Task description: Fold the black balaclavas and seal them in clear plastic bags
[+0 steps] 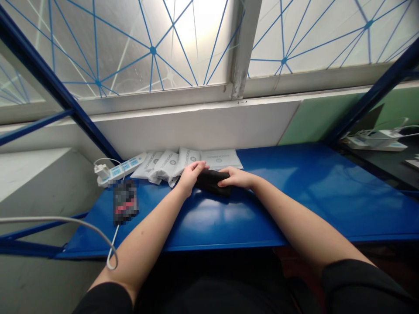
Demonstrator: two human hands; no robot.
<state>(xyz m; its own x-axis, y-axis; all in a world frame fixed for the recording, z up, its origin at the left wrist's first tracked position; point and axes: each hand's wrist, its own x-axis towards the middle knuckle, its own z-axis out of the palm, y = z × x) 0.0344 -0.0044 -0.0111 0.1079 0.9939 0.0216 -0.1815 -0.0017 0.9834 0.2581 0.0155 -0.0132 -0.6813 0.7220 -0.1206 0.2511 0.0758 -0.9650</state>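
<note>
Currently held: a black fabric bundle (211,182), folded or rolled, lying on a blue metal bench (314,205) beneath both hands.
Left hand (191,176): fingers (199,166) close together, curled over the bundle's left end.
Right hand (237,177): fingers (224,182) close together, laid across the bundle's right end, tips near the left hand.
Just beyond the bundle: overlapping white printed packets (183,163) against the wall.
Farther left: a white power strip (122,169) with blue switches, and a pixelated object (125,201) too blurred to identify, both on the bench.
Near the left forearm: a white cable (78,220), curving down past the bench edge.
Far right: a second power strip (373,141) on a dark surface.
Ahead: a frosted window (153,48) crossed by blue lines.
</note>
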